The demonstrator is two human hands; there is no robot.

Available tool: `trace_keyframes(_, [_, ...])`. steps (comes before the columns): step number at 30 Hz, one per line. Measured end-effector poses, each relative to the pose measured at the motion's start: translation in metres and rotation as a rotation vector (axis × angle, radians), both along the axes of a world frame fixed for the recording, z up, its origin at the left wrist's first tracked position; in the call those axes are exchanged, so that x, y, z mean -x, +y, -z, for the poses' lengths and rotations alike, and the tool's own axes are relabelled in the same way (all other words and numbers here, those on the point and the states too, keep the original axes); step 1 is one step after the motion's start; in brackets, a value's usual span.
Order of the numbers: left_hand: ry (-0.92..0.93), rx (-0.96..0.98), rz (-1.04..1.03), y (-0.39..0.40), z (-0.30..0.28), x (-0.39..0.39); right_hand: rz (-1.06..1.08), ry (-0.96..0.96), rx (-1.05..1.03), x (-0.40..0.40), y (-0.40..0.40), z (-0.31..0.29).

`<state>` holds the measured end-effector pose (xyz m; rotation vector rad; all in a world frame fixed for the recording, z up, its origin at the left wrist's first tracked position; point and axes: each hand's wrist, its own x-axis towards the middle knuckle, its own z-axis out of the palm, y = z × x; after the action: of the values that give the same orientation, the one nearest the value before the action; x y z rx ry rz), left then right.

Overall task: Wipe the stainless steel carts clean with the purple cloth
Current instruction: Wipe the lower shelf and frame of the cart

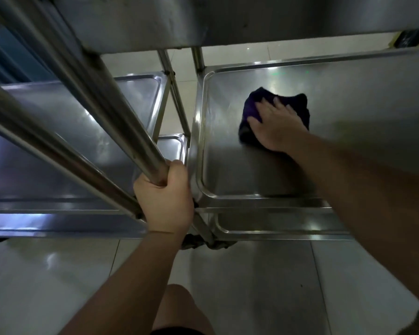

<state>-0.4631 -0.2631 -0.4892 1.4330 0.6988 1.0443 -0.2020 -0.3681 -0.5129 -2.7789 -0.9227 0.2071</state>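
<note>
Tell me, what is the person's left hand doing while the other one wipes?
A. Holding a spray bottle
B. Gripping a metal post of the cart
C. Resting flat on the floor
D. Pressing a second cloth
B: the left hand has its fingers curled round a steel post of the cart, while the right hand presses flat on the purple cloth on the right cart's shelf.

Dim, bluish pic w/ small white glare spots on the stainless steel cart shelves [228,151], esp. left edge. Slightly soft overall; the thick steel tube [102,102] at upper left bows from wide-angle distortion. Heavy shadow lies lower right.
</note>
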Motion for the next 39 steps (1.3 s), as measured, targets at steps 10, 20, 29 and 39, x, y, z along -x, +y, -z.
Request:
trace_keyframes(10, [-0.048,0.009,0.061,0.0,0.001,-0.001,-0.393,-0.005,-0.044,0.083,0.07,-0.001])
trace_keyframes(20, [-0.065,0.034,0.112,-0.001,-0.002,0.002,-0.565,-0.007,-0.026,0.06,-0.012,-0.002])
trace_keyframes(29, [-0.077,0.026,0.08,-0.001,-0.003,0.004,0.018,0.067,-0.102,0.054,0.13,-0.001])
trace_keyframes(39, [-0.021,0.019,0.085,-0.002,-0.003,0.002,-0.233,0.082,-0.049,0.149,0.045,-0.011])
